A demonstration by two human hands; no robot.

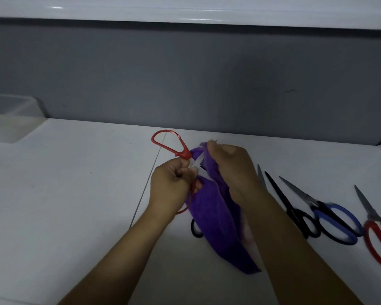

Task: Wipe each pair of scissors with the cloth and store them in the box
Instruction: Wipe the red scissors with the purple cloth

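At desk (75, 194) centre, the left hand (172, 183) has its fingers curled round the light, stiff scissors (182, 153) near the handles, the safe hold, while the right hand (231, 166) fingers clasp soft cloth (207, 216) over the sharp, slippery blade, box (11, 119) at ten o'clock.

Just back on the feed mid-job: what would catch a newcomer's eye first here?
The bright purple cloth at centre, bunched by the right hand around the blades of the red-handled scissors that the left hand holds. Next, the row waiting on the white table at right: black scissors, blue-handled scissors and a second red pair at the edge. The clear box sits far left.
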